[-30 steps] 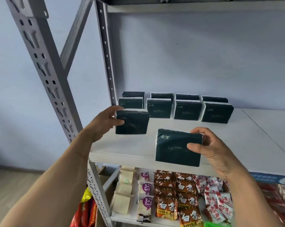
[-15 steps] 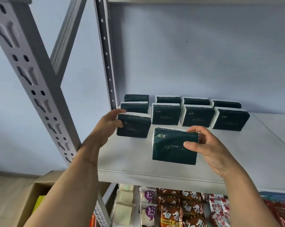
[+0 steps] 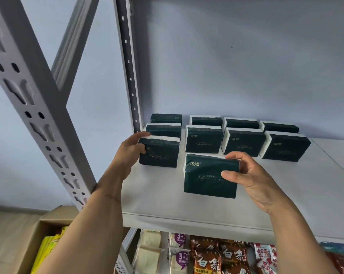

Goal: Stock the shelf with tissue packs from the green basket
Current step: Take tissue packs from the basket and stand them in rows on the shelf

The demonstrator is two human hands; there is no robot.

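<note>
Several dark green tissue packs (image 3: 203, 139) stand upright in rows at the back of the white shelf (image 3: 163, 196). My left hand (image 3: 130, 150) grips the left end of one pack (image 3: 161, 154), set down in front of the leftmost column. My right hand (image 3: 244, 173) holds the right end of another pack (image 3: 208, 177), upright, in front of the second column and nearer the shelf's front edge. The green basket is out of view.
A grey perforated upright (image 3: 35, 107) and a slanted brace stand at the left. Snack packets (image 3: 206, 256) fill the shelf below. An open cardboard box (image 3: 37, 234) with yellow packets sits on the floor at the lower left. Bare shelf lies to the right.
Both hands have carried their packs further back onto the shelf, toward the standing rows. The view has shifted closer and higher over the shelf.
</note>
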